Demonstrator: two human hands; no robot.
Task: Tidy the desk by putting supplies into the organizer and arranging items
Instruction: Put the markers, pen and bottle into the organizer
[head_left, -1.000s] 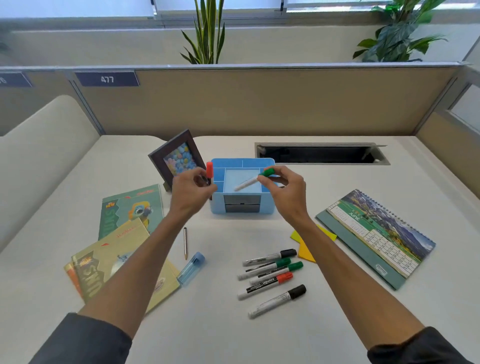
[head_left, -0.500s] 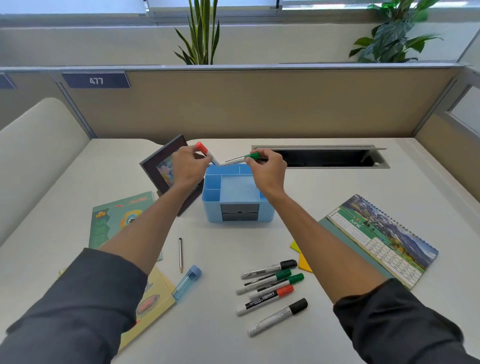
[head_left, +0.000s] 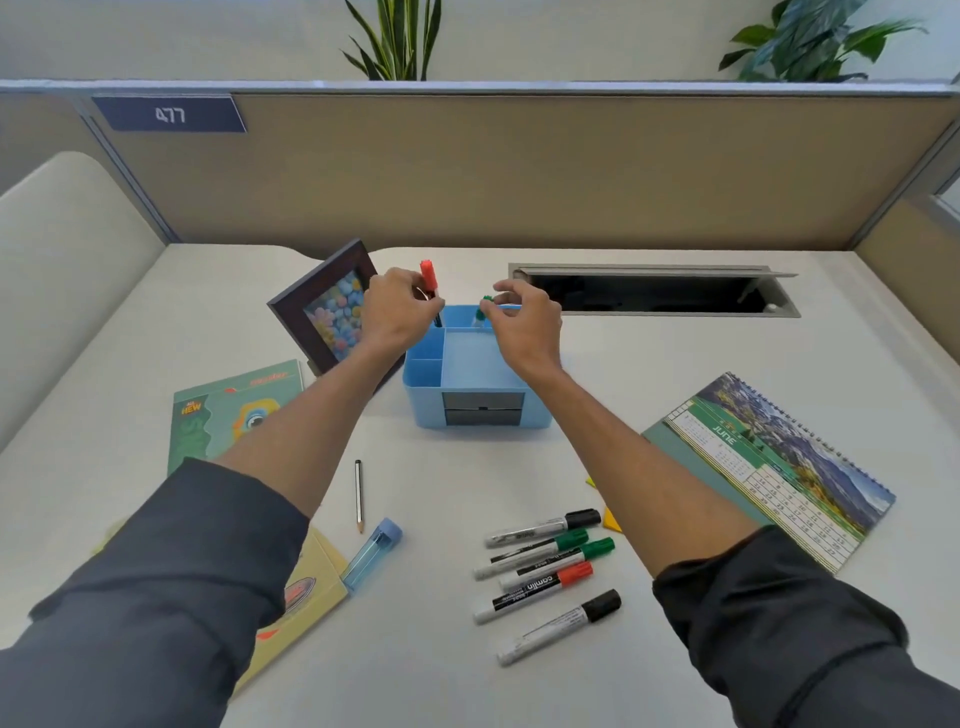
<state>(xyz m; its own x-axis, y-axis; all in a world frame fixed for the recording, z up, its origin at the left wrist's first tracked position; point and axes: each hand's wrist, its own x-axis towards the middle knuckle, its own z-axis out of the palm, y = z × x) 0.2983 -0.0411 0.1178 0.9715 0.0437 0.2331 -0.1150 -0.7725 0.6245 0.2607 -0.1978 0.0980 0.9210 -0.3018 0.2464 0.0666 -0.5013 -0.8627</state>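
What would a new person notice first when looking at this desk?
First, the two hands above the blue organizer at the desk's centre: the left hand holds a red-capped marker upright, the right hand pinches a green-capped marker. Then the five markers lying loose nearer the person.

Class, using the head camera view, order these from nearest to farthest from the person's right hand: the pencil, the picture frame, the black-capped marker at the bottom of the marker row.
From the right hand:
1. Picture frame, to its left, behind the left arm.
2. Pencil, lower left on the desk.
3. Black-capped marker, lowest in the row.
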